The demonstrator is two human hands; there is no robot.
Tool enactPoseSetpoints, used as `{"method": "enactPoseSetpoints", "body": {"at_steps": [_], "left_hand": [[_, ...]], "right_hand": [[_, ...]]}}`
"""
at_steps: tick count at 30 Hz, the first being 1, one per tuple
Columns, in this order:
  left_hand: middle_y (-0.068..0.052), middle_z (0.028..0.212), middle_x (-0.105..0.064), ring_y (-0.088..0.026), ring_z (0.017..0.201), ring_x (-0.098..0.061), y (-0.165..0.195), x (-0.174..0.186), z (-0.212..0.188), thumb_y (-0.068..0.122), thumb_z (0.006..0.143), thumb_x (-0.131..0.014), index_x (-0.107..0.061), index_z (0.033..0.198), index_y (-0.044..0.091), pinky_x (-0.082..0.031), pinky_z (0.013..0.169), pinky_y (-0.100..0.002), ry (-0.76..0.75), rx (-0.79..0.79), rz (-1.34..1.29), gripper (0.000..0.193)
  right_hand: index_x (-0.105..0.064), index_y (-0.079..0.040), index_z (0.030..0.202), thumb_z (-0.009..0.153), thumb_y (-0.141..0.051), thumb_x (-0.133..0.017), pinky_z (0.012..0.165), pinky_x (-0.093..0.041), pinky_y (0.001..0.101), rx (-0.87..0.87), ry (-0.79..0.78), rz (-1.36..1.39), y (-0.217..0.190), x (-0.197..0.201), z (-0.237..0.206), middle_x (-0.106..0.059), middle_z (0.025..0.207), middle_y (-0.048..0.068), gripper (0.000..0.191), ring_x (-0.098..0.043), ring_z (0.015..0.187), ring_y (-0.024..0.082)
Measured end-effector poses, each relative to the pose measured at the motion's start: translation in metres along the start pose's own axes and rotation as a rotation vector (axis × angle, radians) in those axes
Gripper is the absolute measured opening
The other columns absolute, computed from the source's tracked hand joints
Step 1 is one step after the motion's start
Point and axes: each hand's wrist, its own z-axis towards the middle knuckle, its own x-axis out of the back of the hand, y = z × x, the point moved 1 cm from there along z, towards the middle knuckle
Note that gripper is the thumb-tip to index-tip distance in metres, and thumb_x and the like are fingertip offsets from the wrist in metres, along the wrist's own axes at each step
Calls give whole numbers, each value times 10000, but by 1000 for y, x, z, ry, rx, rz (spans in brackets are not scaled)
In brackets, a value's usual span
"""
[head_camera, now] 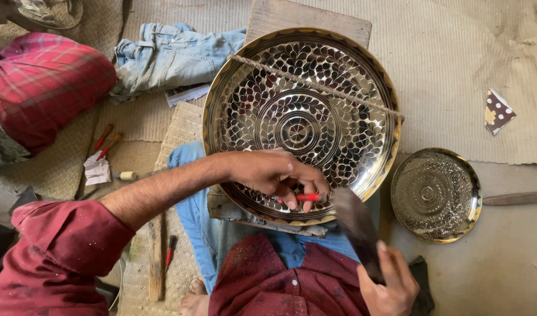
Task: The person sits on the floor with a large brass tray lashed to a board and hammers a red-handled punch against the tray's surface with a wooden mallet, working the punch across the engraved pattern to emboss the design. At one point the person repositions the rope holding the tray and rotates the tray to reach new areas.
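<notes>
A large engraved brass tray [301, 124] fills the centre of the frame, propped against the person's lap with a cord [315, 85] stretched across it, as the left hand [274, 174] pinches a red-handled chisel [306, 198] to its lower rim; the chisel probably wants steadying before each tap. The right hand [391, 284], lower right, grips a dark hammer [357, 225]. A smaller brass plate [436, 195] lies empty at right.

The big plate [301, 126] rests on the person's lap, its far edge on a wooden board [306, 20]. A rope [315, 85] crosses over it. The left hand [274, 175] holds a tool [306, 198] on its near rim; the right hand [391, 287] holds a hammer [356, 225] just right of that. A small plate [435, 195] lies on the floor to the right, jeans [169, 55] behind left.
</notes>
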Motion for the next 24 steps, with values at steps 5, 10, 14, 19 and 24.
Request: {"method": "enactPoseSetpoints", "body": {"at_steps": [5,10,14,19,24], "left_hand": [[4,1152,-782,-139,616,-707,5,-1,-5,73,863,-754,-544,1385,148,-557,569,-338,68,48,63,568],[-6,1150,-796,-126,708,-734,6,0,-9,23,892,-694,-544,1413,156,-585,596,-330,76,6,32,558],[-24,1116,-803,-102,725,-743,5,0,-9,71,879,-743,-539,1410,151,-574,588,-346,102,-63,73,575],[-19,1173,-783,-136,627,-715,2,-3,-5,101,901,-746,-548,1386,155,-594,562,-337,90,-2,46,526],[-24,1158,-785,-124,771,-779,1,-2,-10,48,917,-696,-555,1396,138,-610,588,-330,90,-18,22,508]], "right_hand": [[-465,-71,1356,857,24,-787,862,-579,282,-345,144,549,4,-3,3,-672,1019,73,602,-675,917,150],[-454,-92,1465,646,23,-804,789,-558,342,-144,-114,18,8,2,22,-677,1030,129,898,-664,891,246],[-459,-130,1475,655,63,-776,754,-551,384,-217,-152,98,0,5,31,-661,990,122,900,-659,841,271],[-459,-111,1475,687,34,-764,750,-546,390,-334,-146,267,0,5,36,-657,975,119,857,-641,807,286],[-491,-68,1394,722,1,-765,740,-556,387,-488,-139,525,8,-2,32,-637,942,126,729,-630,775,277]]}}
